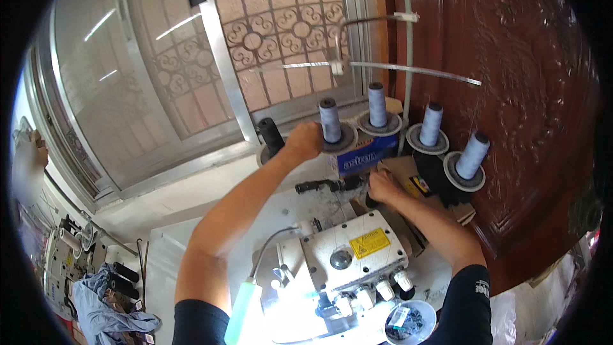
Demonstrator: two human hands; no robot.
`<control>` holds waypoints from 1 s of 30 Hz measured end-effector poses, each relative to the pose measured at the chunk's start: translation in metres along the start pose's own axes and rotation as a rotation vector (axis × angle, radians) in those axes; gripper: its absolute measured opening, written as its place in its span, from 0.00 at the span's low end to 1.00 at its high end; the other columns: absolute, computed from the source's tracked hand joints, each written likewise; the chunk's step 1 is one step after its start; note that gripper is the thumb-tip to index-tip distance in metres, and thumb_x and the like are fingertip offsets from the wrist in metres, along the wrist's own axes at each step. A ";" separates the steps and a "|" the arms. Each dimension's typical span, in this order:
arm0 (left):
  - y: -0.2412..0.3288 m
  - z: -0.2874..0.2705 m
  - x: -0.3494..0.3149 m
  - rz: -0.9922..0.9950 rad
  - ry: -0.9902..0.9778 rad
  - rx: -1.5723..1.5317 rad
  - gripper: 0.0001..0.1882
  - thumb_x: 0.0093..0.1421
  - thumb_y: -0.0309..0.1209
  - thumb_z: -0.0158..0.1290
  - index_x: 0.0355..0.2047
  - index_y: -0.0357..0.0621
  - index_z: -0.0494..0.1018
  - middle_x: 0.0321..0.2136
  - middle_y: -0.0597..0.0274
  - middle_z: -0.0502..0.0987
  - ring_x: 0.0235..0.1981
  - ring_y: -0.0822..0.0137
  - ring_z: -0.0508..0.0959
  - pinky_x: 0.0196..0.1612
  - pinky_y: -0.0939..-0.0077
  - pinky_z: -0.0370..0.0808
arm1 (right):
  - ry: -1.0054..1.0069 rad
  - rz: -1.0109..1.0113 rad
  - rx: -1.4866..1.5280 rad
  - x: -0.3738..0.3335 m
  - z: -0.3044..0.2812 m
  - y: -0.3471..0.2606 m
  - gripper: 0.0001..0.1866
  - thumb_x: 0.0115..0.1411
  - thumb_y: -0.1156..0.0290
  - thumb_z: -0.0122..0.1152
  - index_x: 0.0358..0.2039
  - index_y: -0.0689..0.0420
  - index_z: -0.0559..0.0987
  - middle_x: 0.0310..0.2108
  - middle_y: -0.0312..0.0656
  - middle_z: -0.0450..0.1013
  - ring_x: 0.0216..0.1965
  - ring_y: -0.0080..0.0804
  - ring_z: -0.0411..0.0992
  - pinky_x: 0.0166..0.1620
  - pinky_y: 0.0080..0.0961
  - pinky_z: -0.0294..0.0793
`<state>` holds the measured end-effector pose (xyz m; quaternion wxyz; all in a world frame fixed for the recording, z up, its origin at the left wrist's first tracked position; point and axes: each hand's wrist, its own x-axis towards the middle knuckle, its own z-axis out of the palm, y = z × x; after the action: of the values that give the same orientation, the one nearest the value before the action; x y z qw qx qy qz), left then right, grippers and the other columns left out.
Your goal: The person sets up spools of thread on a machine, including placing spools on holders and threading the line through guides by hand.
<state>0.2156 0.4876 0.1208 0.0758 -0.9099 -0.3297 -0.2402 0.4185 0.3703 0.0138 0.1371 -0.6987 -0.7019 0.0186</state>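
Note:
My left hand (304, 140) reaches up behind the white overlock sewing machine (348, 259) and rests against the round base of a light blue thread cone (330, 120). Whether the fingers grip it I cannot tell. A black thread cone (271, 135) stands just left of that hand. My right hand (383, 186) is lower, closed around a small dark object behind the machine, next to a blue box (364, 156). Three more light blue cones (377, 105), (431, 124), (472, 155) stand in a row to the right on their discs.
A metal thread guide bar (408, 70) hangs above the cones. A carved dark red wooden door (517, 89) fills the right, a grilled window (191, 76) the left. Another sewing machine with blue cloth (102, 300) lies at lower left. A small round dish (408, 322) sits by the machine.

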 end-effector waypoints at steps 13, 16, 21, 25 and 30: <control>0.034 -0.039 -0.041 -0.087 0.104 -0.076 0.04 0.46 0.22 0.45 0.21 0.35 0.70 0.18 0.40 0.72 0.23 0.43 0.74 0.28 0.55 0.71 | 0.323 -0.549 0.721 0.031 -0.149 -0.079 0.06 0.48 0.76 0.53 0.28 0.61 0.75 0.23 0.44 0.73 0.20 0.35 0.67 0.26 0.24 0.65; 0.038 -0.046 -0.054 -0.061 0.076 -0.024 0.03 0.46 0.21 0.44 0.21 0.35 0.68 0.16 0.40 0.71 0.23 0.44 0.74 0.27 0.55 0.71 | 0.351 -0.845 0.810 0.045 -0.157 -0.111 0.13 0.43 0.83 0.50 0.32 0.60 0.76 0.25 0.38 0.73 0.23 0.19 0.65 0.27 0.20 0.64; 0.048 -0.067 -0.064 -0.040 0.076 0.012 0.04 0.45 0.19 0.43 0.23 0.36 0.68 0.17 0.41 0.71 0.22 0.46 0.74 0.27 0.56 0.71 | 0.179 -0.824 0.429 0.078 -0.147 -0.120 0.16 0.42 0.84 0.52 0.35 0.60 0.75 0.25 0.37 0.73 0.23 0.19 0.65 0.28 0.20 0.65; 0.028 -0.079 -0.062 0.091 0.379 -0.234 0.07 0.50 0.19 0.42 0.30 0.37 0.69 0.16 0.49 0.73 0.19 0.54 0.75 0.22 0.64 0.68 | 0.114 -0.784 0.567 0.074 -0.136 -0.112 0.12 0.46 0.81 0.52 0.33 0.62 0.75 0.20 0.38 0.70 0.21 0.21 0.63 0.26 0.19 0.64; 0.008 -0.091 -0.060 -0.152 0.414 -0.933 0.06 0.60 0.24 0.39 0.30 0.39 0.67 0.16 0.73 0.59 0.17 0.81 0.57 0.20 0.87 0.55 | 0.115 -0.650 0.889 0.070 -0.156 -0.117 0.07 0.52 0.73 0.56 0.29 0.63 0.76 0.16 0.29 0.64 0.19 0.16 0.58 0.25 0.17 0.62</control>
<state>0.1458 0.4207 0.1709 -0.2924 -0.7536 -0.2309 -0.5416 0.3395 0.4113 0.2009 0.4557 -0.3207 -0.7974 0.2316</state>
